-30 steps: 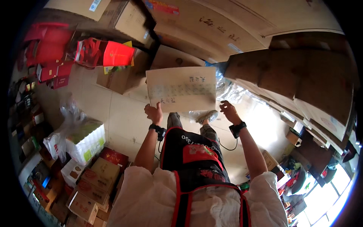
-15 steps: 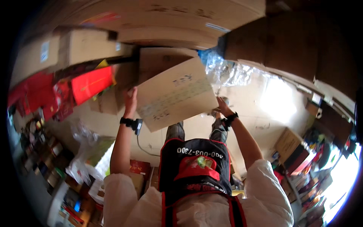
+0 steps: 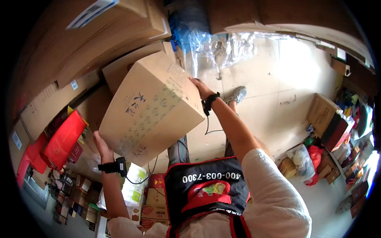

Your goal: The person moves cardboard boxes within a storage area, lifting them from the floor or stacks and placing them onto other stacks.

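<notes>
Between my two hands is a brown cardboard box (image 3: 154, 107), tilted, with dark printing and a patterned strip of tape along its face. My left hand (image 3: 103, 148) grips its lower left edge, thumb showing and the other fingers mostly hidden. On the opposite side, my right hand (image 3: 201, 88) is pressed to the box near its upper right edge. Each wrist wears a black strap with a device, and a cable hangs from it. The box's far side and underside are hidden.
Large cardboard boxes (image 3: 99, 39) are stacked at the far left, with red bags (image 3: 63, 137) beside them. Clear plastic wrap (image 3: 226, 47) lies on the tiled floor (image 3: 262, 103) ahead. At right stand another carton (image 3: 323, 115) and bagged goods (image 3: 297, 162). Small cartons (image 3: 154, 212) sit near my legs.
My view has swung to the right. The held box now appears farther left and larger, showing more of its sides. Both hands stay on it.
</notes>
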### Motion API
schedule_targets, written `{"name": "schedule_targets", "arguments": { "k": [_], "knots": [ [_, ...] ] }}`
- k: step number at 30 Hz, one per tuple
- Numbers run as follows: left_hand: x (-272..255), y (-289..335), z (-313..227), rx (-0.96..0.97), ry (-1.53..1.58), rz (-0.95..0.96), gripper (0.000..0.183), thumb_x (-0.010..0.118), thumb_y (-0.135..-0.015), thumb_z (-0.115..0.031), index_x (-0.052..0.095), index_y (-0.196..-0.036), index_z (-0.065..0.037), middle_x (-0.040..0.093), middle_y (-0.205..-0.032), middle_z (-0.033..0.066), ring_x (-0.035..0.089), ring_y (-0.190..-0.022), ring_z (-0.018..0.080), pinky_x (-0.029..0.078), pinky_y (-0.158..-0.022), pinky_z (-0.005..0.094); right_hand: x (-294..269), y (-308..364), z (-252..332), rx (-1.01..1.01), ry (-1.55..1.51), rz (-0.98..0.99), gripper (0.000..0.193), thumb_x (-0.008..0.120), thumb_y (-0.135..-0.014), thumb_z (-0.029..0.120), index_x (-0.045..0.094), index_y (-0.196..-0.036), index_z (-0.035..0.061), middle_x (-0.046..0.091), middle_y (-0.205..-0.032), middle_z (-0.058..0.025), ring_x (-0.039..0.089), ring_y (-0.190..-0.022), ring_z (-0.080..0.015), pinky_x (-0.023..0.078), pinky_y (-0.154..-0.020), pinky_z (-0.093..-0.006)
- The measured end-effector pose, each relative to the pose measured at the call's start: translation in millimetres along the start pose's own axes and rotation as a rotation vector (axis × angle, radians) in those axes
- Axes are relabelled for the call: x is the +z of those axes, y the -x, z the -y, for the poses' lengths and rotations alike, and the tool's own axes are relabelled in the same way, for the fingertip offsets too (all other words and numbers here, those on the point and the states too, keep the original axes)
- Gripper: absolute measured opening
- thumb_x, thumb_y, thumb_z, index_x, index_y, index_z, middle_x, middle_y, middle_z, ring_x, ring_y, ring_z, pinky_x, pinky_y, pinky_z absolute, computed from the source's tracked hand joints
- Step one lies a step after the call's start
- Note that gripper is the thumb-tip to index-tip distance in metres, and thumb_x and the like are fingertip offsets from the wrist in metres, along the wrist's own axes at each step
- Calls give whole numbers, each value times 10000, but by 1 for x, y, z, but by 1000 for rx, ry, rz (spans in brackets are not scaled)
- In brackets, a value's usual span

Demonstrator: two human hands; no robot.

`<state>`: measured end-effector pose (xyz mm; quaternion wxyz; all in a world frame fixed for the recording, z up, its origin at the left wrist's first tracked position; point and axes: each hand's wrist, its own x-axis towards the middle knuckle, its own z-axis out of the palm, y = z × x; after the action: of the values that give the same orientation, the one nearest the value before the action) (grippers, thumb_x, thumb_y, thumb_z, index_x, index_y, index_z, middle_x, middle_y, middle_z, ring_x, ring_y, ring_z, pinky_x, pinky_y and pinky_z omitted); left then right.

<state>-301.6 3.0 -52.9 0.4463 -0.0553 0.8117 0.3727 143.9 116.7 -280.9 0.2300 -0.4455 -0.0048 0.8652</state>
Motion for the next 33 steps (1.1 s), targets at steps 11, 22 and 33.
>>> {"name": "schedule_targets", "arguments": {
  "k": [11,22,33],
  "knots": [
    [72,69,30,1,-110,-97,573,394,-934,-473,474,-1278,-22,500,-1307,106,463,-1188,250,350,-1016,389,-50,149,52,-181,63,-329,675,672,-866,354,360,-1288,-69,541,-1132,-153,562,-989,-178,474,-819,-262],
    [373,157,80,95,-238,405,308,526,-860,-301,534,-1044,-54,501,-1081,60,459,-1006,181,373,-912,324,-201,390,120,-466,-77,-737,512,503,-968,309,290,-1319,3,495,-1214,-150,530,-1086,-183,474,-885,-301],
    [599,69,105,89,-276,427,357,476,-855,-404,589,-938,-75,592,-1012,46,533,-947,205,418,-862,344,-361,256,230,-532,-95,-696,626,637,-892,339,311,-1281,-28,512,-1163,-144,541,-1020,-175,481,-840,-287]
  ]
}}
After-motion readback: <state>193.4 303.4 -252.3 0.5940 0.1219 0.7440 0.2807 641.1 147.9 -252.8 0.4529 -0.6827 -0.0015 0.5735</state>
